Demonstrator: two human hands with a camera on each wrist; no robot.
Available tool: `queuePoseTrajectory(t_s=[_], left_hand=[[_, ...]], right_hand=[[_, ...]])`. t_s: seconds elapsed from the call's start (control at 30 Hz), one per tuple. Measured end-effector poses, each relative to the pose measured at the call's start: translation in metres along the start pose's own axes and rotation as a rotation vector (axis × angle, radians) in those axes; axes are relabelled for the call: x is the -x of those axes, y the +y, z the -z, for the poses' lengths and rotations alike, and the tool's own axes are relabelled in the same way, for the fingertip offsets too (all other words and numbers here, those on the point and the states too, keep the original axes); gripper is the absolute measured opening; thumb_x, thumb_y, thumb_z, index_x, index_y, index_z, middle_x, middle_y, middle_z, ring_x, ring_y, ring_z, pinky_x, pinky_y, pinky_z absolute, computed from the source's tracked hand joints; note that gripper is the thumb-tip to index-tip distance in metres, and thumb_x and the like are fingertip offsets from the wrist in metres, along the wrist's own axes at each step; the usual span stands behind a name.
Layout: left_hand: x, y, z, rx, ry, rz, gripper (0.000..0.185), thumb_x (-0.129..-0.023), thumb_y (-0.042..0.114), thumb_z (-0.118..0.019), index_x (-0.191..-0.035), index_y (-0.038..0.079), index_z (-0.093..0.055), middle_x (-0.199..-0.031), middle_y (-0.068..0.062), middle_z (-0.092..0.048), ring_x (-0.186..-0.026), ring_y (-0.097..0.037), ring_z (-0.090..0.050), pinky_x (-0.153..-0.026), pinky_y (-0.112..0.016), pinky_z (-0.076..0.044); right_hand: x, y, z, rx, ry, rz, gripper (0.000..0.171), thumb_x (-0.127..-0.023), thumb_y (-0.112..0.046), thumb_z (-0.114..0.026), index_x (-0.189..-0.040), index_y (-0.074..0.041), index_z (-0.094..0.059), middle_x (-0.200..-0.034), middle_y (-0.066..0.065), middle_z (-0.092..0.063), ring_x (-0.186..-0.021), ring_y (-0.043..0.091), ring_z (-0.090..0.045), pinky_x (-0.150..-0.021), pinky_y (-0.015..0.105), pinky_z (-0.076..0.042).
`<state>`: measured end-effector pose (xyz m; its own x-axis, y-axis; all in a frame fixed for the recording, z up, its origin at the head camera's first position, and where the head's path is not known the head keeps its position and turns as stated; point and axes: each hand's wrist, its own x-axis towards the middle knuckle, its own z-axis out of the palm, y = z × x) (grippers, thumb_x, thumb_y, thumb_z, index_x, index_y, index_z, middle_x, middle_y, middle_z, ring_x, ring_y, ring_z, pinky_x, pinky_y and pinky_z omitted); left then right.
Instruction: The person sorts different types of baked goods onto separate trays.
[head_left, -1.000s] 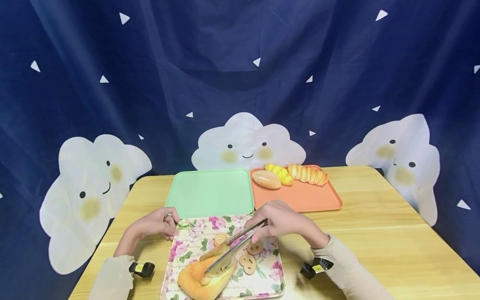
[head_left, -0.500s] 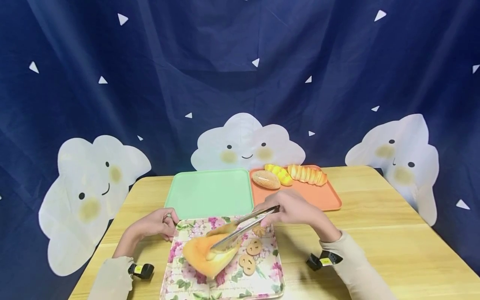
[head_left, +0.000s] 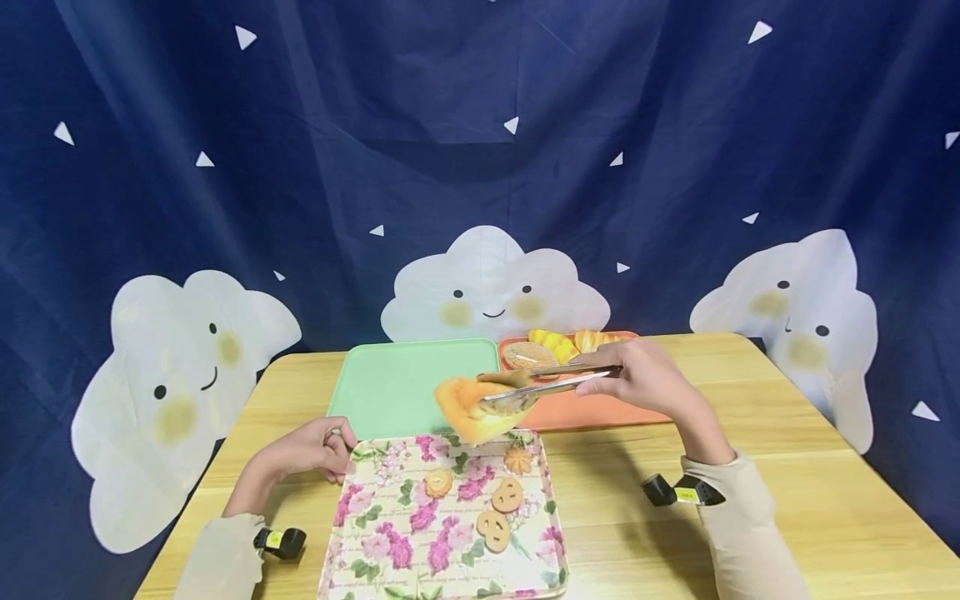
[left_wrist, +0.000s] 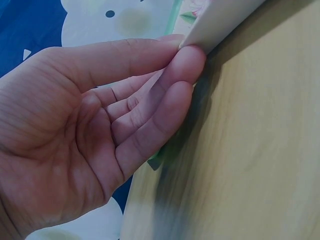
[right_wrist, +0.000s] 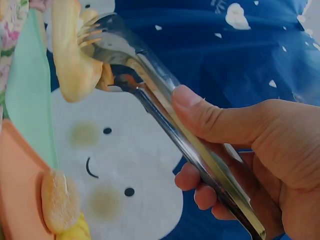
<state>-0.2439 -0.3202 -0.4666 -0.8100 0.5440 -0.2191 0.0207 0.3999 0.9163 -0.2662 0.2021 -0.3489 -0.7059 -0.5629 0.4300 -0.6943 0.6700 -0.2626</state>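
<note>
My right hand [head_left: 641, 379] grips metal food tongs [right_wrist: 170, 110], thumb on one arm and fingers curled round the other. Between the tongs' ends is a golden bread [head_left: 468, 408], held up over the near right part of the green tray [head_left: 408, 383]. In the right wrist view the bread [right_wrist: 75, 55] hangs at the tongs' toothed tip. My left hand [head_left: 311, 450] pinches the left rim of the flowered tray [head_left: 382, 575] between thumb and forefinger, as the left wrist view shows. On that tray lie several cookies [head_left: 493, 530], toward its right side.
Behind the flowered tray, an orange tray [head_left: 585, 408] stands beside the green one. It bears a seeded oval loaf [head_left: 528, 356], a yellow bread [head_left: 553, 343] and a ridged loaf [head_left: 592, 339], partly hidden by my right hand. A blue curtain [head_left: 480, 125] hangs behind the wooden table [head_left: 750, 467].
My right hand has lifted the bread with the tongs off the flowered tray and carried it away from me and rightward, uncovering a cookie. My left hand stays at the tray's rim.
</note>
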Motion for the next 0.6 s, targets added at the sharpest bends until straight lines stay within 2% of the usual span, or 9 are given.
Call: queuePoseTrajectory(t_s=[0.07, 0.2, 0.6], left_hand=[[0.0, 0.0, 0.0, 0.005, -0.002, -0.006, 0.032, -0.087, -0.002, -0.071, -0.105, -0.014, -0.047, -0.073, -0.005, -0.061, -0.07, -0.017, -0.068, -0.066, -0.032, -0.061], [0.0, -0.001, -0.001, 0.009, -0.007, -0.007, 0.032, -0.087, -0.003, -0.07, -0.105, -0.014, -0.046, -0.074, -0.005, -0.062, -0.069, -0.016, -0.068, -0.066, -0.032, -0.062], [0.001, -0.001, 0.0, 0.024, 0.0, -0.008, 0.031, -0.087, -0.003, -0.07, -0.105, -0.014, -0.047, -0.073, -0.004, -0.061, -0.069, -0.016, -0.068, -0.066, -0.031, -0.061]], right_hand=[[0.001, 0.005, 0.002, 0.006, -0.008, -0.034, 0.037, -0.079, -0.037, -0.085, -0.111, -0.021, -0.081, -0.101, -0.001, -0.079, -0.054, 0.0, -0.042, -0.048, 0.022, -0.03], [0.004, 0.015, 0.003, 0.013, -0.031, -0.094, 0.038, -0.078, -0.038, -0.086, -0.112, -0.022, -0.08, -0.101, -0.001, -0.079, -0.052, 0.0, -0.038, -0.046, 0.022, -0.028], [0.007, 0.049, 0.008, 0.082, -0.066, -0.153, 0.032, -0.076, -0.037, -0.088, -0.105, -0.027, -0.082, -0.092, -0.006, -0.079, -0.059, 0.003, -0.047, -0.049, 0.024, -0.034]])
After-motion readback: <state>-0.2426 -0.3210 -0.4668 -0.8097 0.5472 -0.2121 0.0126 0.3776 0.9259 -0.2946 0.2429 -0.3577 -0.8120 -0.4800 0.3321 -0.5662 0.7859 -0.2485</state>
